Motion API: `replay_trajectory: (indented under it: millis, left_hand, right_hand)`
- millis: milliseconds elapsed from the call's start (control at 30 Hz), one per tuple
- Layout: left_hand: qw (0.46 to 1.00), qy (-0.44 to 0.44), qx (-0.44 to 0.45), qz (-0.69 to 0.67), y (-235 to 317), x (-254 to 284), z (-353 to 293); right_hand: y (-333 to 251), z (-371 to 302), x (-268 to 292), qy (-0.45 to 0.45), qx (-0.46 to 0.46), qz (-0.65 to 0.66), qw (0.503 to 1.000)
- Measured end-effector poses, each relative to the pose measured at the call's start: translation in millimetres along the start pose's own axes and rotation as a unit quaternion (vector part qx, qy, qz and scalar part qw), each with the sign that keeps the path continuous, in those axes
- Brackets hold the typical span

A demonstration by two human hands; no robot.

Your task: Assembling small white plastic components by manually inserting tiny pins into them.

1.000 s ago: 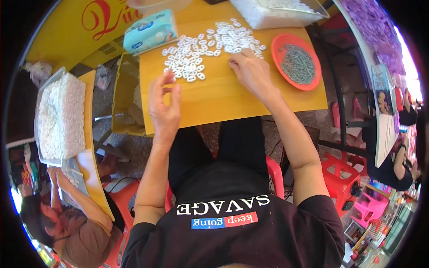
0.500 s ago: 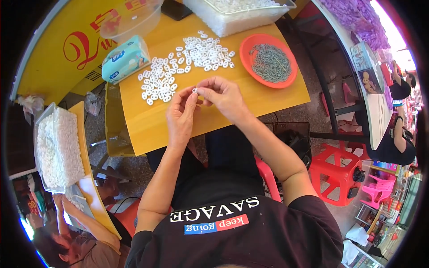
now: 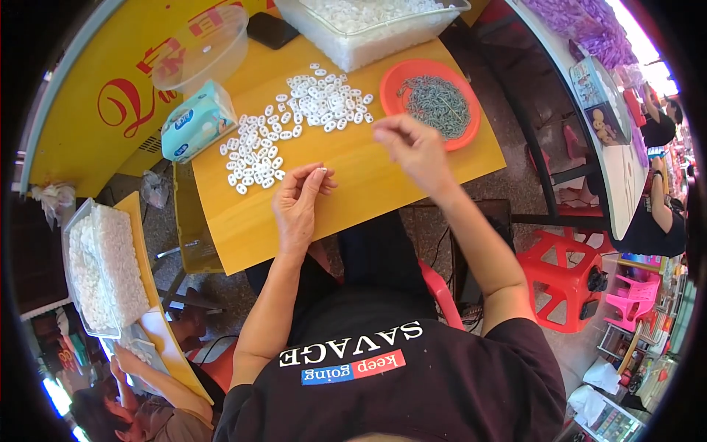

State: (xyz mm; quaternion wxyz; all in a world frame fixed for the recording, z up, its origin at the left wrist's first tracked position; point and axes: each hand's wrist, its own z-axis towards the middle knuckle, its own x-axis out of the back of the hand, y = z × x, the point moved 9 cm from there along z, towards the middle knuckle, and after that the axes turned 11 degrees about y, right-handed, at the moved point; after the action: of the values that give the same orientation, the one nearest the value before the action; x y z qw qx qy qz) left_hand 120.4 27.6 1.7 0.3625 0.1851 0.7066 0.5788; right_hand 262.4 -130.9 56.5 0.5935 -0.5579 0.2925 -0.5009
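One yellow counter (image 3: 243,236), beneath and beyond both hands, its near edge close to the person's lap. One clear bin (image 3: 353,48), filled with white pieces, at the far edge, well beyond both hands. One clear round tub (image 3: 202,53), empty as far as we can see, far out to the left of the left hand. One red bowl (image 3: 472,110), holding grey screws, beyond and to the right of the right hand, near it. Two adjoining spreads of white oval pieces, each piece with holes: we note the nearer spread (image 3: 254,156) just beyond and left of the left hand, the farther spread (image 3: 328,102) beyond both hands. One pale blue tissue pack (image 3: 199,121), left of the nearer spread. One left hand (image 3: 298,195), above the counter, thumb and forefinger pinching a small white piece (image 3: 322,170). One right hand (image 3: 414,151), raised between the left hand and the bowl, thumb and fingers drawn together; we cannot tell whether anything is between them. One flat dark object (image 3: 271,29), far beyond the left hand, right of the tub.
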Motion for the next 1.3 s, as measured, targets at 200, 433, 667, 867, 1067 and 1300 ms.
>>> replay_trajectory:
  millis: [200, 433, 667, 867, 1067, 1300]
  left_hand:
    - [0.999, -0.037, -0.001, 0.021, -7.1, -3.6, -0.2]
    - [0.998, -0.049, 0.006, 0.036, -9.4, -5.9, -0.9]
    - [0.998, -0.052, 0.002, 0.046, -8.6, -4.3, -3.8]
    - [0.996, -0.059, -0.005, 0.067, -6.0, -10.9, -4.3]
    - [0.998, -0.049, 0.001, 0.043, -6.6, -4.5, -3.8]
    - [0.998, -0.047, 0.007, 0.034, -4.8, -4.7, -2.9]
  right_hand:
    - [1.0, 64.0, 58.2, 0.037, 0.147, -0.273, 0.95]
    - [5.1, 87.6, 43.1, 0.008, 0.24, -0.444, 0.864]
    - [9.5, 89.5, 21.8, -0.029, 0.281, -0.488, 0.826]
    - [13.2, 89.4, 29.2, -0.057, 0.269, -0.46, 0.844]
    - [16.0, 99.4, 38.3, -0.04, 0.203, -0.303, 0.93]
    - [32.6, 105.7, 62.8, -0.014, 0.058, -0.086, 0.994]
